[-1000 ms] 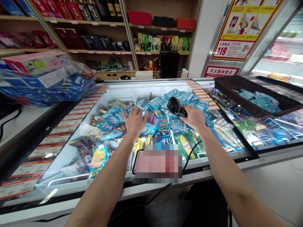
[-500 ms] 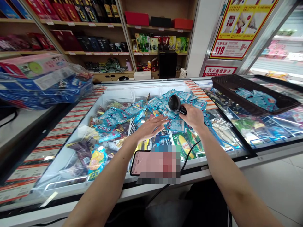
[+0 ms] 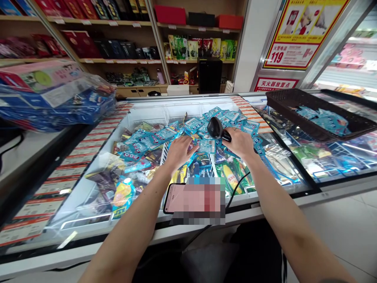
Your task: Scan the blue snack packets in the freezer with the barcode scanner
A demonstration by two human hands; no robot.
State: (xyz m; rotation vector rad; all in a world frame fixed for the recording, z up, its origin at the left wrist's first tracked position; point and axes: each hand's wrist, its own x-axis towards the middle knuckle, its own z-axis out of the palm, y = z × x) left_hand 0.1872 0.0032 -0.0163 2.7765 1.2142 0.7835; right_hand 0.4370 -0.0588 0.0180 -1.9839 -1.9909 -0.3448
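My right hand (image 3: 240,142) is wrapped round the grip of a black handheld barcode scanner (image 3: 215,128), whose head points left over a pile of blue packets (image 3: 232,115). Its cable runs down over the freezer's front edge. My left hand (image 3: 179,151) is open, fingers bent and thumb apart, just left of a single flat blue packet (image 3: 207,146). Whether the thumb touches that packet's edge I cannot tell. More blue packets (image 3: 144,142) lie spread to the left. A phone (image 3: 179,198), partly blurred out, rests near the front edge below my hands.
The glass-topped chest freezer (image 3: 88,238) holds many colourful packs. A dark brown tray (image 3: 282,103) with blue packets stands at right. Plastic-wrapped boxes (image 3: 55,100) sit at left. Shelves (image 3: 118,61) of goods line the back.
My left hand has drawn back left from the packets, its fingers now bent rather than stretched out. The single blue packet shows more fully. My right hand still holds the scanner in about the same place.
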